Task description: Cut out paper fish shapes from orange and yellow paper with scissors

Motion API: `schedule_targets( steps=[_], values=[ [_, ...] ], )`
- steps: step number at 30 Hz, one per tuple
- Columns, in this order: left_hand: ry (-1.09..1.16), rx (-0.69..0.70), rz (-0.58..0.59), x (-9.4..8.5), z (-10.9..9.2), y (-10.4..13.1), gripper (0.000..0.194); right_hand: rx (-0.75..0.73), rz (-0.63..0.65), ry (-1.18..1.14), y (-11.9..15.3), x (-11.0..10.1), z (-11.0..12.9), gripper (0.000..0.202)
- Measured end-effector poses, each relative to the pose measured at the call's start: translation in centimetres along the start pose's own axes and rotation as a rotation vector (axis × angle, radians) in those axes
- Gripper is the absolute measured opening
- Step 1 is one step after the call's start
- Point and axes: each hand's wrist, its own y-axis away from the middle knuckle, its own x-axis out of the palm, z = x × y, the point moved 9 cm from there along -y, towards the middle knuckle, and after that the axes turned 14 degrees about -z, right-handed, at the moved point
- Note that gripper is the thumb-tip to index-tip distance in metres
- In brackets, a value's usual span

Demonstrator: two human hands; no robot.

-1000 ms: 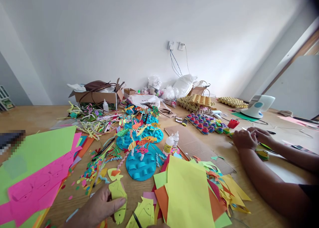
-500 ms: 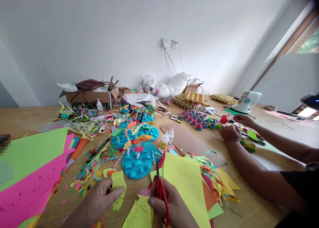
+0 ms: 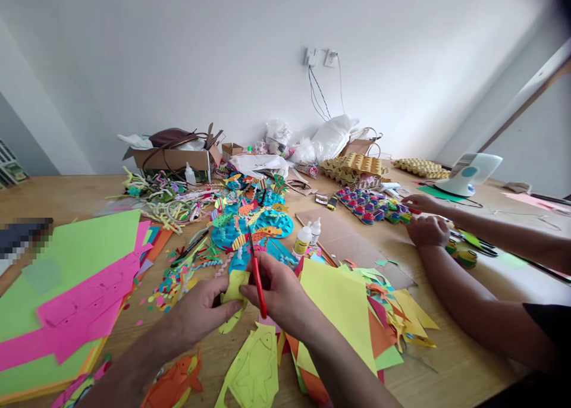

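Between the thumb and fingers of my left hand (image 3: 200, 310) is a small yellow paper cutout (image 3: 235, 286) with pencil lines on it. My right hand (image 3: 283, 295) has red-handled scissors (image 3: 257, 280), their dark blades pointing up and away from me. Its fingertips touch the edge of the cutout, close to my left thumb. Just below both hands lies a yellow paper with a drawn fish (image 3: 259, 363). An orange paper fish (image 3: 173, 381) rests under my left forearm. Blue discs with upright paper fish (image 3: 250, 229) stand beyond my hands.
Large yellow sheets (image 3: 336, 307) and paper scraps (image 3: 401, 313) lie at right, pink (image 3: 89, 301) and green sheets (image 3: 111, 235) at left. Two glue bottles (image 3: 303, 239) stand mid-table. Another person's hands (image 3: 428, 229) work at right near painted egg-carton pieces (image 3: 366, 209).
My right hand has moved up and left with the scissors to meet the yellow cutout. My left hand has come up and right. The view has shifted slightly left.
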Motion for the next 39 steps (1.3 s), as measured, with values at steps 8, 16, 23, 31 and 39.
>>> schedule_targets(
  steps=[8,16,23,31,39],
  values=[
    [0.213,-0.071,-0.012,0.4,0.0,0.1,0.016,0.025,-0.133,-0.173,-0.7,-0.6,0.4,0.02],
    [0.193,-0.005,-0.132,-0.3,-0.7,-0.2,0.017,0.015,-0.303,-0.359,-0.4,-1.4,1.4,0.023],
    [0.381,-0.016,-0.208,-0.9,-1.1,-0.2,0.022,0.001,-0.295,-0.239,0.6,-1.8,1.4,0.018],
    [0.416,-0.006,-0.24,-0.9,-1.4,0.2,0.021,0.128,-0.218,-0.329,2.8,-0.3,-0.9,0.024],
    [0.293,0.092,-0.248,-1.6,-3.3,0.5,0.008,0.177,-0.16,-0.303,3.4,-0.3,-0.4,0.033]
  ],
)
